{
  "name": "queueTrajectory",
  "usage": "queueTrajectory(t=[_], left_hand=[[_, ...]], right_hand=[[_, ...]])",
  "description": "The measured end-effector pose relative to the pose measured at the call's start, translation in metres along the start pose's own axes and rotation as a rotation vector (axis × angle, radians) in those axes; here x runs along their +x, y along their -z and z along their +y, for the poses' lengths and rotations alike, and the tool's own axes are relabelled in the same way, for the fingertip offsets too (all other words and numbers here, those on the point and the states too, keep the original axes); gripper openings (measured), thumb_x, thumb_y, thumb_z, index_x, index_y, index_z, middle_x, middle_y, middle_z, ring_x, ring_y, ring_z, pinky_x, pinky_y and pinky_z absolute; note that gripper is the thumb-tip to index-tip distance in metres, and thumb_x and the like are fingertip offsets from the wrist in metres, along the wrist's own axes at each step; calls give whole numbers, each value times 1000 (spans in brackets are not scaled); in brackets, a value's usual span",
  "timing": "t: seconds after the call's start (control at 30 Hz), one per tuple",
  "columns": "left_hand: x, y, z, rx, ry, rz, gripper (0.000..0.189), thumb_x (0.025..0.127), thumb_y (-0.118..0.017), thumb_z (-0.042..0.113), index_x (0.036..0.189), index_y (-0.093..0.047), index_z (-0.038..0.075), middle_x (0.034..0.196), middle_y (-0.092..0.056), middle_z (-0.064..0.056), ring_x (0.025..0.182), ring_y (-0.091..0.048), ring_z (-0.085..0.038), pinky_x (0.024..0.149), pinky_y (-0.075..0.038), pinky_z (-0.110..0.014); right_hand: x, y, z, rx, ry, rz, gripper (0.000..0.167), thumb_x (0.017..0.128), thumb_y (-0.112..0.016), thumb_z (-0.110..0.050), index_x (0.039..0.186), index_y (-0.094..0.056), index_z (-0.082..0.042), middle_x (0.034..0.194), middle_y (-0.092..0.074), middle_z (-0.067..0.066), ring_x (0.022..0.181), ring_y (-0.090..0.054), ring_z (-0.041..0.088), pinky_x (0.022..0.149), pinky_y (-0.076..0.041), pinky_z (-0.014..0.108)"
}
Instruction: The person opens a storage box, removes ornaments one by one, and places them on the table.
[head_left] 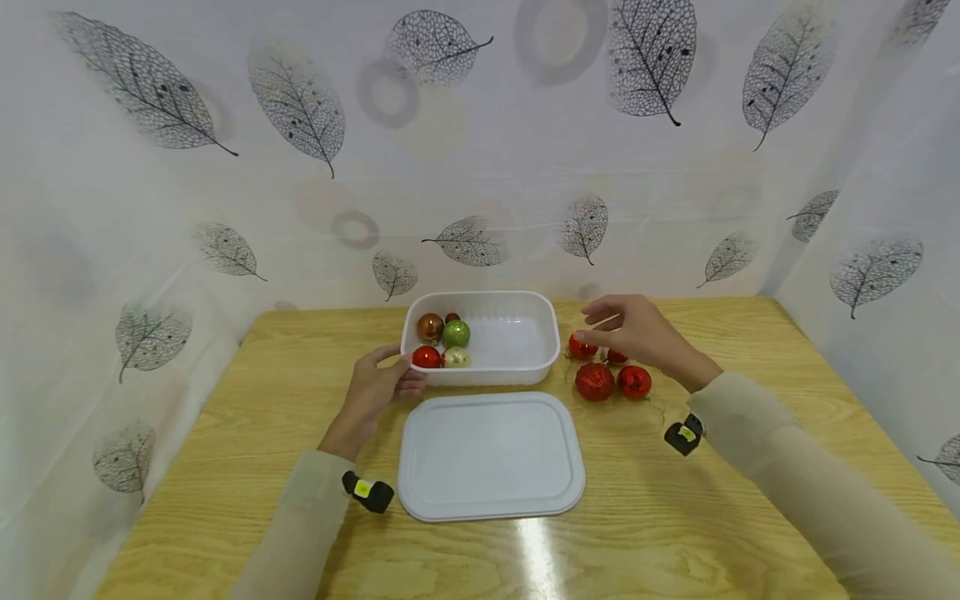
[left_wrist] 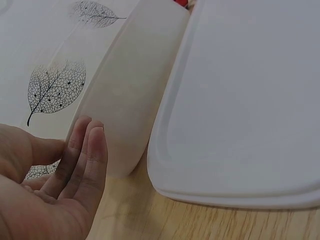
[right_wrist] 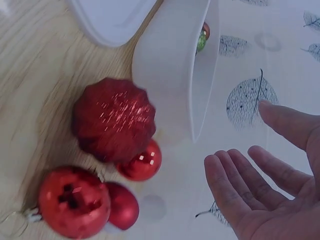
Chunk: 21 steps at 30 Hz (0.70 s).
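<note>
A white plastic box (head_left: 517, 377) holds several Christmas baubles at its left end: an orange one (head_left: 430, 327), a green one (head_left: 456, 334), a pale gold one (head_left: 457, 357) and red ones. My left hand (head_left: 377, 385) pinches the box's front left corner, thumb at the rim and fingers along the outer wall (left_wrist: 132, 85). To the right of the box lie several red baubles, among them a ridged one (right_wrist: 114, 120) and a shiny one (right_wrist: 75, 201). Over them hovers my right hand (head_left: 637, 333), fingers apart and nothing between them in the right wrist view.
The white lid (head_left: 491, 457) lies flat on the wooden table (head_left: 660, 517), just in front of the box. A white sheet with leaf prints (head_left: 480, 175) hangs behind the table and along both sides.
</note>
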<state>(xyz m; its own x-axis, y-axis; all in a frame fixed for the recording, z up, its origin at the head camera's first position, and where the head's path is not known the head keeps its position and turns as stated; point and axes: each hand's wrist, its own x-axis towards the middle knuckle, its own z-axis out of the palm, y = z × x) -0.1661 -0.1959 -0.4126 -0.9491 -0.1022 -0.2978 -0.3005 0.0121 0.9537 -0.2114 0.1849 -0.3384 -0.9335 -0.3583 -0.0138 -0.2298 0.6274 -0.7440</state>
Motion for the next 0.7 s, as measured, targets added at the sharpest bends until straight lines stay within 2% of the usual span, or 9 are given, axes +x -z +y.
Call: queueTrajectory(t=[0.23,0.5,0.7], left_hand=[[1,0,0,-2,-4,0,49,106,-56,18,150,-42,0,89,-74,-12,76,-73,-16,75,-64,-29],[2,0,-1,-15,4,7,48,106,-56,17,149,-43,0,86,-73,-11,74,-72,-15,73,-64,-28],[3,0,-2,-23,10,9,48,105,-57,18,149,-44,1,87,-73,-12,74,-72,-16,73,-64,-29]], right_hand=[[21,-24,-15,45,46,-40,47,91,-78,-21,128,-64,3,123,-66,24,107,-68,37,82,-63,43],[44,-54,-24,57,119,-111,44,91,-79,-21,125,-66,2,119,-68,21,103,-70,32,90,-61,43],[57,-74,-31,86,144,-141,41,90,-78,-17,123,-66,5,119,-68,25,107,-69,33,93,-59,42]])
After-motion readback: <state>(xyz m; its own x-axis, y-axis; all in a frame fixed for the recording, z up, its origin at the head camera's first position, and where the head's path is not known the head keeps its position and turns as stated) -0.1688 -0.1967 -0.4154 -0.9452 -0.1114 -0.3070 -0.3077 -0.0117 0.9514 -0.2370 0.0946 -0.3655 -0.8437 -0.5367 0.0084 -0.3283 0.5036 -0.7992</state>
